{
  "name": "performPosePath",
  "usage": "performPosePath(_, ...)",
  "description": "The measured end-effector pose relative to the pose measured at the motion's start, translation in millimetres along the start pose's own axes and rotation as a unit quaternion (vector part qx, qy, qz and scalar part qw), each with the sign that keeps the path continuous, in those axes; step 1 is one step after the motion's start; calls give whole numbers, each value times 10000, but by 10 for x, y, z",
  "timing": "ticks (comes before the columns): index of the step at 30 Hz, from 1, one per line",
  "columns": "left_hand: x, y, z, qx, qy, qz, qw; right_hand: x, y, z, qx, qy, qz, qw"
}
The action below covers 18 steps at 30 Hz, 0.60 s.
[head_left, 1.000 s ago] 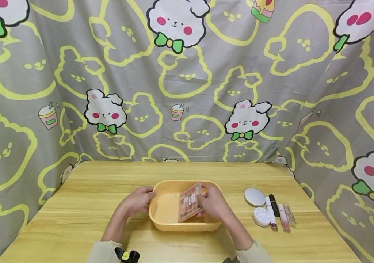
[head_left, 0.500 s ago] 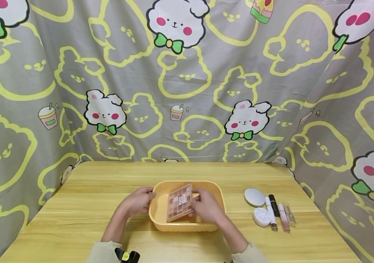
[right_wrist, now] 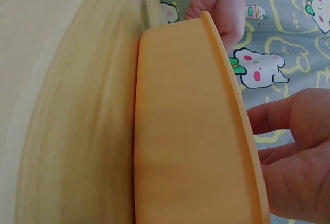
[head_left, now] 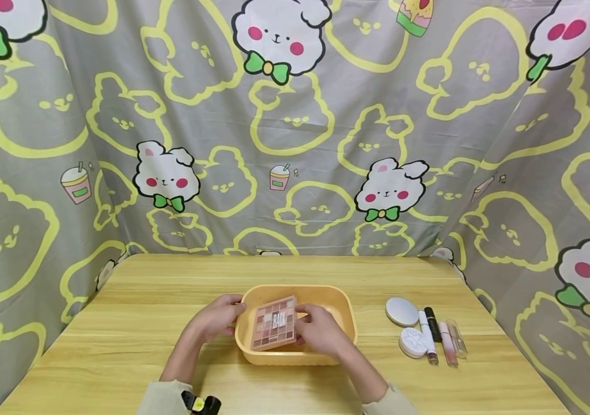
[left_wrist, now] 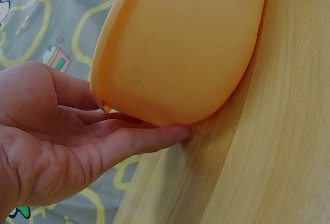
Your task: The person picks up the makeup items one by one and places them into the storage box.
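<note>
An orange-yellow plastic basin [head_left: 321, 360] stands on the wooden table, with an eyeshadow palette [head_left: 274, 324] tilted inside its left half. The palette shows a grid of pink and brown squares and white lettering. My right hand [head_left: 321, 329] reaches into the basin and holds the palette by its right edge; in the right wrist view the basin's wall hides those fingertips and the palette. At the basin's left end, my left hand [head_left: 218, 317] grips the rim. The left wrist view has its fingers [left_wrist: 149, 139] against the outside of the basin wall [left_wrist: 170, 90].
Right of the basin lie a silver round compact [head_left: 401, 312], a white round compact [head_left: 413, 342], a white tube [head_left: 426, 331], a black tube [head_left: 432, 324], a pink lip gloss [head_left: 448, 344] and a clear flat item [head_left: 458, 339]. A patterned curtain [head_left: 295, 127] surrounds the table.
The right hand has carried the palette leftward and lower inside the basin, and the palette now leans flatter. The left hand has stayed at the rim.
</note>
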State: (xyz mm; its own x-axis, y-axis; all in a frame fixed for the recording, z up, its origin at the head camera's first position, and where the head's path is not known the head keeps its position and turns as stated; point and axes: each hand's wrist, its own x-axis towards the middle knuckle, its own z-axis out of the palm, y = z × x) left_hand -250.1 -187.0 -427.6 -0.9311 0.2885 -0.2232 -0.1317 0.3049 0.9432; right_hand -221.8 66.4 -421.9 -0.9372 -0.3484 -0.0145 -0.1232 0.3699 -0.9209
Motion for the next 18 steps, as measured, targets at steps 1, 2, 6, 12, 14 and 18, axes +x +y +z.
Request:
performPosePath(1,0,2,-1,1,-1,0,10000,-2,0,3,-4,-7,25,10000)
performPosePath(2,-1,2,-2,-7,-2,-3,10000,-3,-2,6,-3,-21,42,10000)
performPosePath(6,0,-2,-2,-22,5,-4,10000,-7,-7,16,60,-91,152,9998)
performPosePath(12,8,-4,3,-5,68,-20,10000,-16,-15,17,101,-166,260,9995)
performPosePath(14,10,-4,4,-7,78,-26,10000,-17,-15,15,120,-187,282,9994)
performPosePath(18,9,-4,6,-26,95,-41,9999,-16,-12,12,117,-231,316,9992)
